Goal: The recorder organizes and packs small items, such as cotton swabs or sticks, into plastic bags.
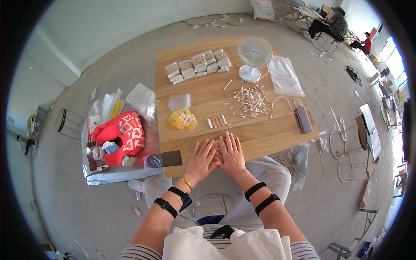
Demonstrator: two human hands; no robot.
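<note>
My left hand [201, 162] and my right hand [232, 157] lie flat, side by side, at the near edge of the wooden table [195, 145]. Their fingers are stretched out and the thumbs meet. A few thin sticks, seemingly cotton swabs [219, 153], show in the gap between the hands; what lies under the palms is hidden. Just beyond the fingertips is a neat row of cotton swabs [216, 121]. A loose heap of cotton swabs [252, 102] spreads farther right. Yellow printed cards [183, 119] and small clear bags [179, 102] lie to the left.
Packed swab bags [198, 65] stand in rows at the back. A white fan [255, 56], a plastic bag [286, 77] and a grey power bank [303, 120] with its cable occupy the right side. A red neck pillow [125, 136] lies left of the table. Another person [336, 27] sits far right.
</note>
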